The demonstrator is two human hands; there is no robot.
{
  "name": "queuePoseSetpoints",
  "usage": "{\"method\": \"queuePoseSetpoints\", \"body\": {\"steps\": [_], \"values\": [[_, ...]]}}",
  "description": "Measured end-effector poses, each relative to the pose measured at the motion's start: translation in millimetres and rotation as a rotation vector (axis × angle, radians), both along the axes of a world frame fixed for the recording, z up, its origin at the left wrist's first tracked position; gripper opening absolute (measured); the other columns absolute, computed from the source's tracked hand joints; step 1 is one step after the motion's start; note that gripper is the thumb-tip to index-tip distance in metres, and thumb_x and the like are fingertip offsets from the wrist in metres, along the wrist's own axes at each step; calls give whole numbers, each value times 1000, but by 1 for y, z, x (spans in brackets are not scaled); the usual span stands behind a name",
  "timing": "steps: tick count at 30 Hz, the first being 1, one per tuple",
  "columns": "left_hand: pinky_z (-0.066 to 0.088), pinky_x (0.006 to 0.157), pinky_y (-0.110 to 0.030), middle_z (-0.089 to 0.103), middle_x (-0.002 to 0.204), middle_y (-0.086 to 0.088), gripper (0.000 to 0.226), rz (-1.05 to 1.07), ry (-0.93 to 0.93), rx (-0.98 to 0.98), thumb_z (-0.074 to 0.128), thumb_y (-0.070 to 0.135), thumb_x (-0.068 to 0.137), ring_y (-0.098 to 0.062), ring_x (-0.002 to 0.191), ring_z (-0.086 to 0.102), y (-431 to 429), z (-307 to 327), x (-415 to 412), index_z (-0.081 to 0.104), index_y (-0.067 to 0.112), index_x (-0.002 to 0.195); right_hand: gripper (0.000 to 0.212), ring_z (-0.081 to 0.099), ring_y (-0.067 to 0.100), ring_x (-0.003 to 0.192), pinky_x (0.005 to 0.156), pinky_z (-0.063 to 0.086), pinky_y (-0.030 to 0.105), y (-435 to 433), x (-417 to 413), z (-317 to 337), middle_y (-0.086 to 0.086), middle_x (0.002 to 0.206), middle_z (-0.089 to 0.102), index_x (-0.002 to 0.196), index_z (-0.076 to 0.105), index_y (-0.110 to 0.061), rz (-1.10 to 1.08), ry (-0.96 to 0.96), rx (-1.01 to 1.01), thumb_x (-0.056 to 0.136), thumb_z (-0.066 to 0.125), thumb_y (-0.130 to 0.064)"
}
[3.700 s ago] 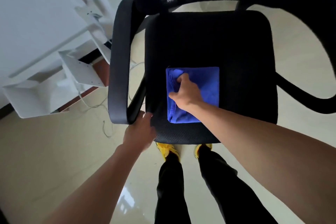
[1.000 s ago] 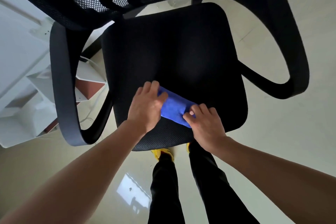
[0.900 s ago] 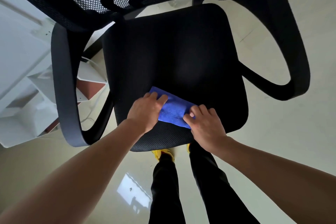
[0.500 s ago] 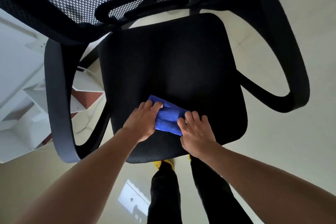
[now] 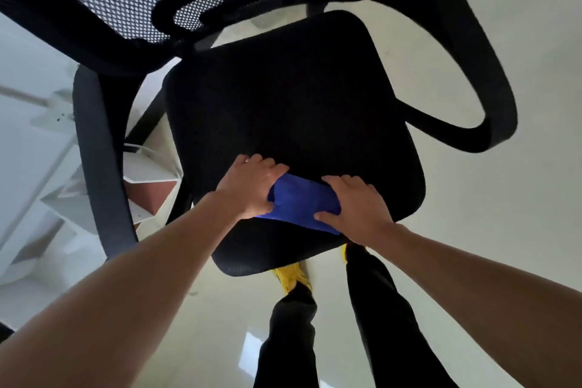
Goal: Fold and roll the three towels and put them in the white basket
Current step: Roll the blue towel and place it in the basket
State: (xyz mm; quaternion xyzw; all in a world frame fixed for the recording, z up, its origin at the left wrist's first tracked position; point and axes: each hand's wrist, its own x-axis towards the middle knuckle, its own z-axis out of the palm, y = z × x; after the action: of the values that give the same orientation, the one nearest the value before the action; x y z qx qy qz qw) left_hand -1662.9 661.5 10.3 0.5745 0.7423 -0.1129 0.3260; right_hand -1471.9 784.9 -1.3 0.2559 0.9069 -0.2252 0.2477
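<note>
Rolled further, towel (image 5: 302,202) bridges left grip (image 5: 248,187), right grip (image 5: 356,205).

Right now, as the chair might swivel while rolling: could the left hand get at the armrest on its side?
Probably yes. The left hand grips the blue towel on the seat; nothing stands between it and that armrest, though it must let go first.

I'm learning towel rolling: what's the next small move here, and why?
Probably roll the towel a turn toward the front edge of the seat: the left hand and right hand hold its ends, and a flat strip lies unrolled there.
</note>
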Motion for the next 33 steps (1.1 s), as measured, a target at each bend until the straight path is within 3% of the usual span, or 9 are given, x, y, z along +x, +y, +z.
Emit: {"method": "queuePoseSetpoints", "body": {"steps": [2, 5, 11, 14, 18, 23, 27, 33], "values": [[37, 97, -37, 56, 117, 2, 52, -62, 23, -28, 64, 31, 78, -21, 108, 53, -1, 7, 7, 47, 25, 127, 61, 50, 23, 109, 89, 42, 37, -12, 7, 5, 1, 117, 54, 128, 48, -23, -3, -50, 18, 80, 60, -59], [38, 90, -37, 56, 114, 0, 39, -133, 23, -104, 62, 28, 80, -23, 105, 56, -6, 28, 29, 49, 22, 116, 48, 51, 20, 105, 84, 40, 34, -25, 22, 26, -2, 112, 53, 117, 52, -24, -3, -71, 25, 80, 61, -54], [36, 96, -40, 49, 124, 0, 76, -203, 4, -28, 59, 56, 73, -25, 111, 49, -4, 88, 78, 32, 24, 137, 34, 57, 16, 77, 68, 41, 27, -14, 65, 103, -8, 93, 61, 104, 47, -25, -253, 46, -179, 78, 65, -39], [34, 99, -40, 48, 129, 0, 81, -198, 12, 43, 60, 58, 76, -25, 116, 48, 25, 122, 96, 28, 24, 142, 37, 59, 18, 80, 73, 47, 30, 16, 87, 144, -7, 94, 62, 108, 47, -25, -316, 81, -216, 79, 65, -39], [39, 90, -37, 55, 117, 0, 54, -231, -15, 96, 64, 45, 77, -25, 107, 57, 90, 166, 126, 45, 22, 123, 41, 62, 22, 88, 79, 49, 35, 64, 131, 191, -4, 100, 67, 112, 51, -24, -383, 135, -228, 76, 69, -37], [49, 79, -35, 66, 102, 0, 31, -235, -105, 115, 68, 32, 74, -27, 92, 64, 192, 225, 181, 56, 21, 101, 43, 57, 17, 89, 75, 46, 28, 144, 200, 240, -9, 97, 63, 112, 54, -29, -535, 161, -274, 72, 71, -30], [46, 72, -32, 67, 98, 3, 30, -238, -110, 97, 68, 32, 74, -24, 91, 63, 263, 249, 221, 53, 24, 99, 38, 58, 17, 86, 69, 49, 29, 212, 250, 265, -8, 92, 62, 106, 54, -30, -556, 128, -277, 70, 67, -25], [40, 70, -27, 63, 100, 5, 32, -282, -111, 219, 66, 32, 77, -20, 89, 60, 397, 299, 312, 51, 23, 104, 33, 58, 20, 83, 71, 46, 32, 343, 347, 328, -7, 93, 61, 104, 48, -27, -477, 107, -37, 74, 62, -26]]}}
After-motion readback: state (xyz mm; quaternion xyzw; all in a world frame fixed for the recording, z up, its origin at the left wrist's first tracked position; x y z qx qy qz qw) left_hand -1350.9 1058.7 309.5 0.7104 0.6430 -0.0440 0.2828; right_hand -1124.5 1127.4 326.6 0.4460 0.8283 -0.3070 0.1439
